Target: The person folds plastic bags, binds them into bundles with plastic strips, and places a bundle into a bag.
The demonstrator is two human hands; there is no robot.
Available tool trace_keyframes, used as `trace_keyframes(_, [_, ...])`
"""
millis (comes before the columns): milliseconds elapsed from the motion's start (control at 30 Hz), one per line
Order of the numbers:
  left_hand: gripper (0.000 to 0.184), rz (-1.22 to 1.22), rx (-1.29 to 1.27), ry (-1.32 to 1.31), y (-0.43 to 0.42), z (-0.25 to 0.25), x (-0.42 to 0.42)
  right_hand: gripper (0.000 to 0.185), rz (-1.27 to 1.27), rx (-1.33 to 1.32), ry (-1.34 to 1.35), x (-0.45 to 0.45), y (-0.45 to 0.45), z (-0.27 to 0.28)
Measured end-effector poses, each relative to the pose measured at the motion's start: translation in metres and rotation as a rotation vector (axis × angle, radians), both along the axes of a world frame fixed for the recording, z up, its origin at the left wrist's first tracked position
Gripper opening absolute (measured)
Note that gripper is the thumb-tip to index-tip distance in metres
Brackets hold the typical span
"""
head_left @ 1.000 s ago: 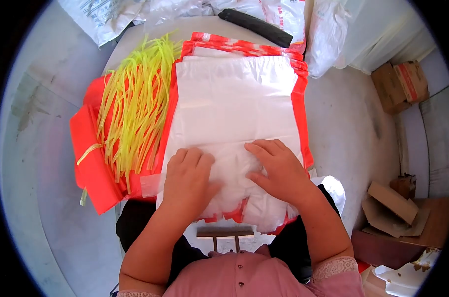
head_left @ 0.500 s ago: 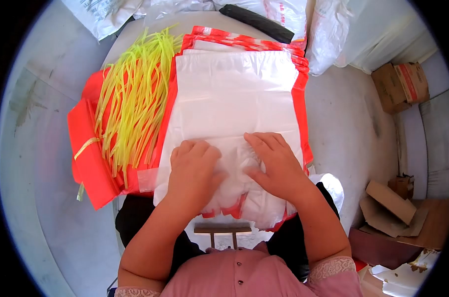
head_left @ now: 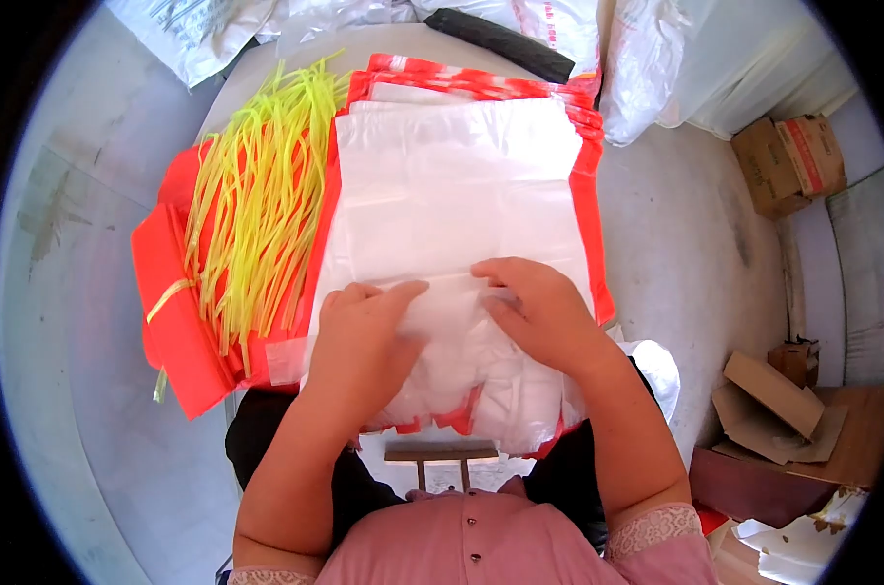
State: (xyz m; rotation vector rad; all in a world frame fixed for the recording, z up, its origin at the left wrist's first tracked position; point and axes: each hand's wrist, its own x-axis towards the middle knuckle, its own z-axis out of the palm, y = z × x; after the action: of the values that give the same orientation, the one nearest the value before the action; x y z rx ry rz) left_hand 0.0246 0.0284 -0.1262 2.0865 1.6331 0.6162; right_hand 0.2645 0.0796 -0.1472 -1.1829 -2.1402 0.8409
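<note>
White plastic sheets (head_left: pixel 452 214) lie on a red plastic pile (head_left: pixel 587 224); the left hand (head_left: pixel 364 336), partly blurred, fingers bent and thumb spread, is over their near left part; the right hand (head_left: pixel 547 314) curls over them near the middle, thumb tip close below the forefinger; from where I stand, I cannot tell whether either hand grips them; yellow strips (head_left: pixel 262 205) lie left of the pile, beside a tied red bundle (head_left: pixel 189 341)
</note>
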Motion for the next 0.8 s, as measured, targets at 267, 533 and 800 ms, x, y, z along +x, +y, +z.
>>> trace_keyframes(267, [0.037, 0.057, 0.191, 0.105, 0.005, -0.012, -0.007, 0.027, -0.047, 0.132, -0.140, -0.001, 0.000, 0.002])
trace_keyframes(533, [0.035, -0.201, 0.387, 0.055, 0.007, -0.020, 0.009, 0.016, -0.062, 0.274, -0.100, 0.000, 0.000, -0.003])
trace_keyframes(800, [0.036, -0.262, 0.254, 0.043, 0.005, -0.030, 0.017, 0.032, 0.121, 0.219, -0.169, 0.004, -0.018, 0.018])
